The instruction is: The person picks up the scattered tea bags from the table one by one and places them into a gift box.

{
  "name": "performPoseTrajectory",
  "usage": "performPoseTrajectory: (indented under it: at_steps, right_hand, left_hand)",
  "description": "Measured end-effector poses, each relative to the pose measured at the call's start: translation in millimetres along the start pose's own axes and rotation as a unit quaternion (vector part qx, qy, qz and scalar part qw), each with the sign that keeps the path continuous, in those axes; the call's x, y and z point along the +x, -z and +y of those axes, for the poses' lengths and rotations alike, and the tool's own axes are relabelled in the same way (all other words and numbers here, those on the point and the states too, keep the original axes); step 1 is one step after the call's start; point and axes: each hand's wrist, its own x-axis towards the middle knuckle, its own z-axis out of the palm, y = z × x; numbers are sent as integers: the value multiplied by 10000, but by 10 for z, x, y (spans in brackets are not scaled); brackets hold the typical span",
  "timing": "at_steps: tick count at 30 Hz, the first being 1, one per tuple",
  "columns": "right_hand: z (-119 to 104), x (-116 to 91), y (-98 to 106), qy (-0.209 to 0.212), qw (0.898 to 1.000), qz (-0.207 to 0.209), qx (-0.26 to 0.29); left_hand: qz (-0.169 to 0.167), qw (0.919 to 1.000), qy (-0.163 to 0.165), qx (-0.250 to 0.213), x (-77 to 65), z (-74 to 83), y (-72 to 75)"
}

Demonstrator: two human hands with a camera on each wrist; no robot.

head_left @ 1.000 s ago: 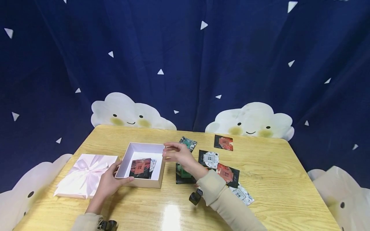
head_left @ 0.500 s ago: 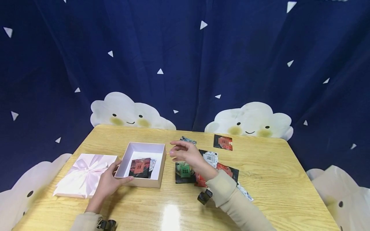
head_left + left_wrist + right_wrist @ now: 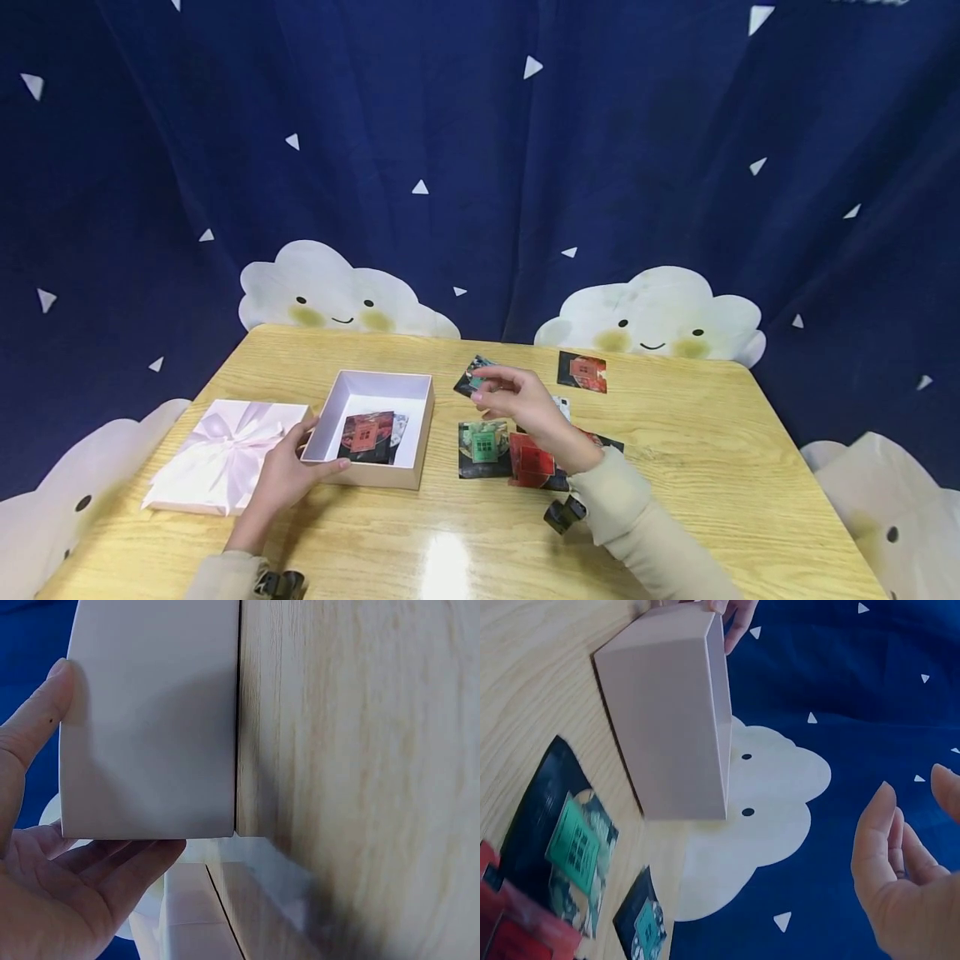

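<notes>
My left hand (image 3: pixel 287 477) holds the near left corner of a pale pink open box (image 3: pixel 381 476). In the left wrist view its thumb rests at the box's rim, and the fingers lie along the adjoining side. A dark red sachet (image 3: pixel 366 437) lies inside the box, partly over a white patterned sachet (image 3: pixel 400 431). Loosely bent and holding nothing, my right hand (image 3: pixel 534 410) hovers above the loose sachets. Nearest to it are a green-labelled sachet (image 3: pixel 484 448), a red sachet (image 3: pixel 532 460) and a smaller green-labelled sachet (image 3: pixel 469 377). Hand and sleeve hide parts of the others.
At the left of the wooden table (image 3: pixel 720 483) lies a pale pink lid (image 3: pixel 225 454) with a ribbon bow, close to the box. One red and black sachet (image 3: pixel 582 372) lies apart near the back edge. A dark blue curtain (image 3: pixel 480 167) hangs behind.
My right hand has moved right, from the box's right rim to above the sachets. My left hand stays on the box. The sachets in the box look unchanged.
</notes>
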Motion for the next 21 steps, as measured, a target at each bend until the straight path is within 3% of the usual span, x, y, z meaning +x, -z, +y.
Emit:
performPoseTrajectory:
  at_steps: [14, 21]
  right_hand:
    - [29, -165, 362, -213, 9979, 163, -597]
    - [61, -262, 544, 26, 9951, 158, -973]
  left_hand:
    - [75, 10000, -36, -55, 0, -1, -7]
    - [94, 9999, -94, -32, 0, -25, -16]
